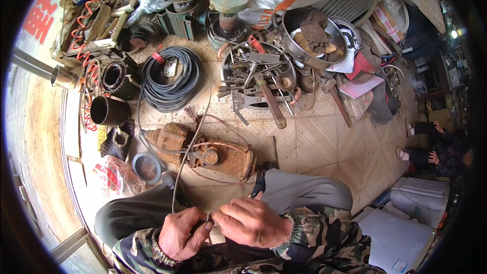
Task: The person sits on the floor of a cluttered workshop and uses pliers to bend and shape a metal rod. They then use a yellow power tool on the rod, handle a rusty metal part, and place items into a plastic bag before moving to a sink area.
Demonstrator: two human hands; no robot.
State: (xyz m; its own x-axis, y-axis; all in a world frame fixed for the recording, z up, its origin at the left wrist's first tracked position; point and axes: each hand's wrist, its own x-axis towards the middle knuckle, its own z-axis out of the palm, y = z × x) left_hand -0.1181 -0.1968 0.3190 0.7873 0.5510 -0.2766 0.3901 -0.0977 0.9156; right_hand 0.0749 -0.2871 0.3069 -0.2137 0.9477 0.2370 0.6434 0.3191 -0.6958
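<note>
My left hand (181, 233) pinches the grey cable (177, 186) near its end, low in the middle of the head view. My right hand (249, 221) is closed on the cable's end beside it, fingertips nearly meeting the left ones; the tip itself is too small to make out. The cable runs up across a rusty pump or motor body (228, 162) lying on the floor in front of me. A grey round ring or dish (147, 167) lies left of the pump, by my shoe.
A coiled black cable (167, 96), a pile of tools (266, 91), a steel pot (335, 45) and motor parts (228, 2) crowd the far side. A black cylinder (106, 111) stands left. Another person (446, 157) sits at right; white appliances (395, 238) lie at lower right.
</note>
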